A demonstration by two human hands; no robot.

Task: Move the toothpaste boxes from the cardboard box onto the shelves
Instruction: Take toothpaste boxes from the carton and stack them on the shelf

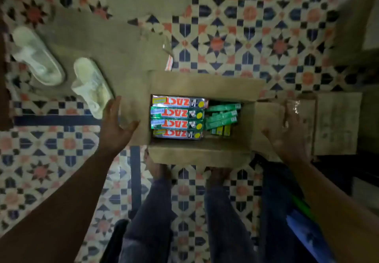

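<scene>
The left hand [115,124] is open, its fingers straight and spread, and it presses flat on the left flap [137,102] of the cardboard box [205,154]. It holds nothing. The right hand [288,133] is open too and lies flat on the right flap [268,117]; this hand is a little blurred, but nothing is seen in its grip.

Between the 2 hands the box stands open on the tiled floor [246,37]. Inside, on the left side, 4 toothpaste boxes [177,117] with red letters lie side by side in a row. Just beside them, on the right side, are green packs [222,117], tilted, with some yellow packs [222,130] near them.

The person's legs [151,211], in dark trousers, are close to the near flap. To the left, a pale sandal [90,86] lies near the left hand, and a second sandal [37,57] is further away, both partly on a flat sheet of cardboard [114,43].
</scene>
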